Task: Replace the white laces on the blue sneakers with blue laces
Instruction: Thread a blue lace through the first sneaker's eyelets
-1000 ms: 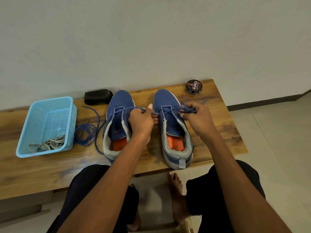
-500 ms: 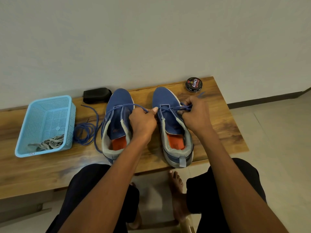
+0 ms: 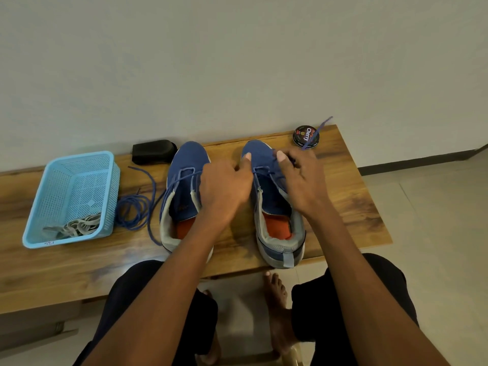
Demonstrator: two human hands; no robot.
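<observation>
Two blue sneakers stand side by side on the wooden bench [image 3: 79,270], toes toward the wall. The left sneaker [image 3: 182,196] has a blue lace through its front eyelets, and the loose rest of that lace [image 3: 134,210] lies coiled on the bench beside it. My left hand [image 3: 224,188] and my right hand [image 3: 301,178] both pinch the blue lace over the front of the right sneaker [image 3: 274,207]. One lace end [image 3: 317,133] sticks up past my right hand, over the tin. The removed white laces [image 3: 76,227] lie in the light-blue basket [image 3: 39,207].
A round black shoe polish tin [image 3: 306,136] sits at the back right of the bench. A black brush [image 3: 153,151] lies behind the left sneaker near the wall. My knees and bare feet are below the bench's front edge.
Both hands moved forward toward the toe of the right sneaker, closer together. The lace end by my right hand rose and now points up over the tin.
</observation>
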